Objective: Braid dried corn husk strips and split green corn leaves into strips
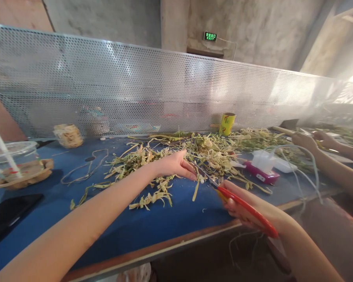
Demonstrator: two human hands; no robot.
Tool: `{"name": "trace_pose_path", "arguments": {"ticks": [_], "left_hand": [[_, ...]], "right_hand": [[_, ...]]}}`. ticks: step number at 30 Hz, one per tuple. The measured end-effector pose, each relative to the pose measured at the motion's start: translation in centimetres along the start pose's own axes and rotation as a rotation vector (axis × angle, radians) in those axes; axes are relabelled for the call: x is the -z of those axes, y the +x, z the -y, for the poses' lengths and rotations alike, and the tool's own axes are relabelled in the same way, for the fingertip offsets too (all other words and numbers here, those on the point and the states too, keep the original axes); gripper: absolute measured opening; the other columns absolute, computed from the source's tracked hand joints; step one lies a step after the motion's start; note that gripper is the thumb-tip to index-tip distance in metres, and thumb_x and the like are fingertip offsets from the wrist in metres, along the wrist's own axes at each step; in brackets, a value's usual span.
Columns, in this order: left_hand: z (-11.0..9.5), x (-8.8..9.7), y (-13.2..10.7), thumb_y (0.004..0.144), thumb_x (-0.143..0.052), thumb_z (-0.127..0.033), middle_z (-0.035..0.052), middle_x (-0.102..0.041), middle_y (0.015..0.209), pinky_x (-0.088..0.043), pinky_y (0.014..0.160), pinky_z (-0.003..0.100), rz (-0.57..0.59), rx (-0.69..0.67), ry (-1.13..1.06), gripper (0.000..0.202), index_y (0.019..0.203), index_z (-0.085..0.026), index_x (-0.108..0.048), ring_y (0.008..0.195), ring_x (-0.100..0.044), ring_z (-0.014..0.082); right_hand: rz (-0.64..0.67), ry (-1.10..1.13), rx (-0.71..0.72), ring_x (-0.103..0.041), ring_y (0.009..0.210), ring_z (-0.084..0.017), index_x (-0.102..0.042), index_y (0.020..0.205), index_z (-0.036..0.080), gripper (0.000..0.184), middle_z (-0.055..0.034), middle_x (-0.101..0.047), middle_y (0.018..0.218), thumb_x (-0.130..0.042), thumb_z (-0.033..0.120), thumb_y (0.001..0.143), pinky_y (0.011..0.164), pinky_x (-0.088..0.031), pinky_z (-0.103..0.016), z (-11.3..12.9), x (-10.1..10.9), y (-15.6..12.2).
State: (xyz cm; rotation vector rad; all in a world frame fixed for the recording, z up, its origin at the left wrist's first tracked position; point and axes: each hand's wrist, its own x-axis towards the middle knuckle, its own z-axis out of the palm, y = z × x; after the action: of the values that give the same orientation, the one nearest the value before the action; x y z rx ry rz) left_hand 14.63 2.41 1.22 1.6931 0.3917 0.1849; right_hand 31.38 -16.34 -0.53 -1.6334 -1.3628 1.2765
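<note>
- While the left arm (106, 203) crossed the tabletop (182, 221), the left grip (176, 163) pointed rightward by the leaves (210, 145), its hold impossible to tell.
- The right grip (251, 198) clasped scissors (247, 206), tilted up-left.

The left edge cut off the phone (16, 211), the bottom edge cropped an unidentifiable pale item (138, 273), the perforated panel (147, 86) obscured the shapes (95, 117) behind it, the red scissors (247, 205) hid part of the right hand (253, 196), and the co-worker's hands (304, 141) were blurred.
</note>
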Motion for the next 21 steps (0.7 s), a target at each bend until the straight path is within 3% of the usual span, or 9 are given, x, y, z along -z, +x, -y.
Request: {"name": "trace_pose_path", "arguments": {"ticks": [3, 6, 10, 13, 15, 18, 21], "left_hand": [[0.0, 0.0, 0.2, 0.052, -0.078, -0.019, 0.013, -0.067, 0.087, -0.044, 0.068, 0.03, -0.025, 0.003, 0.009, 0.124, 0.133, -0.009, 0.017, 0.08, -0.062, 0.0207], [-0.2, 0.0, 0.5, 0.052, -0.077, -0.02, 0.0139, -0.067, 0.088, -0.044, 0.07, 0.031, -0.045, 0.0, 0.01, 0.123, 0.133, -0.007, 0.015, 0.082, -0.062, 0.022], [-0.2, 0.1, 0.8, 0.054, -0.076, -0.022, 0.0143, -0.067, 0.089, -0.044, 0.069, 0.03, -0.074, -0.005, 0.03, 0.12, 0.134, -0.009, 0.011, 0.083, -0.062, 0.0225], [0.3, 0.3, 1.1, 0.056, -0.076, -0.023, 0.015, -0.066, 0.094, -0.044, 0.066, 0.029, -0.113, -0.026, 0.051, 0.118, 0.135, -0.012, 0.011, 0.084, -0.061, 0.0224], [0.7, 0.5, 1.1, 0.058, -0.074, -0.025, 0.0161, -0.065, 0.098, -0.043, 0.065, 0.029, -0.164, -0.055, 0.054, 0.115, 0.135, -0.012, 0.011, 0.086, -0.06, 0.0221], [1.0, 1.1, 0.5, 0.061, -0.072, -0.028, 0.0166, -0.063, 0.101, -0.043, 0.065, 0.029, -0.225, -0.09, 0.063, 0.112, 0.135, -0.011, 0.011, 0.085, -0.06, 0.0212], [0.5, 1.9, -0.3, 0.061, -0.072, -0.024, 0.0133, -0.065, 0.095, -0.042, 0.072, 0.031, -0.167, -0.092, 0.09, 0.109, 0.136, -0.012, 0.007, 0.085, -0.06, 0.0201]], "right_hand": [[0.03, 0.052, -0.013, -0.022, 0.041, -0.003, -0.034, 0.081, 0.024, 0.04, 0.0076, -0.028, 0.057, -0.051, 0.058, 0.07, 0.035, -0.019, -0.017, -0.3, -0.1, 0.2], [-0.027, 0.008, 0.022, -0.022, 0.041, -0.004, -0.031, 0.074, 0.023, 0.041, 0.0076, -0.027, 0.056, -0.052, 0.058, 0.069, 0.034, -0.019, -0.017, -1.0, 0.2, 1.2], [-0.315, -0.16, 0.108, -0.029, 0.042, -0.006, -0.03, 0.068, 0.022, 0.043, 0.0061, -0.035, 0.055, -0.056, 0.056, 0.064, 0.038, -0.024, -0.02, -2.4, 0.9, 3.2], [-0.489, -0.265, 0.159, -0.032, 0.047, -0.009, -0.031, 0.069, 0.022, 0.038, 0.0048, -0.037, 0.057, -0.052, 0.054, 0.068, 0.042, -0.028, -0.022, -2.5, 1.1, 3.3], [-0.438, -0.311, 0.192, -0.034, 0.052, -0.01, -0.033, 0.07, 0.022, 0.035, 0.0038, -0.038, 0.061, -0.05, 0.052, 0.072, 0.047, -0.031, -0.023, -2.1, 1.1, 2.4], [-0.226, -0.327, 0.202, -0.039, 0.061, -0.012, -0.037, 0.073, 0.021, 0.031, 0.0019, -0.041, 0.068, -0.05, 0.049, 0.074, 0.054, -0.034, -0.024, -1.3, 1.4, 0.6], [-0.09, -0.305, 0.208, -0.04, 0.065, -0.013, -0.04, 0.076, 0.021, 0.03, 0.0008, -0.042, 0.072, -0.051, 0.049, 0.073, 0.058, -0.036, -0.024, -1.1, 1.8, -0.3]]}}
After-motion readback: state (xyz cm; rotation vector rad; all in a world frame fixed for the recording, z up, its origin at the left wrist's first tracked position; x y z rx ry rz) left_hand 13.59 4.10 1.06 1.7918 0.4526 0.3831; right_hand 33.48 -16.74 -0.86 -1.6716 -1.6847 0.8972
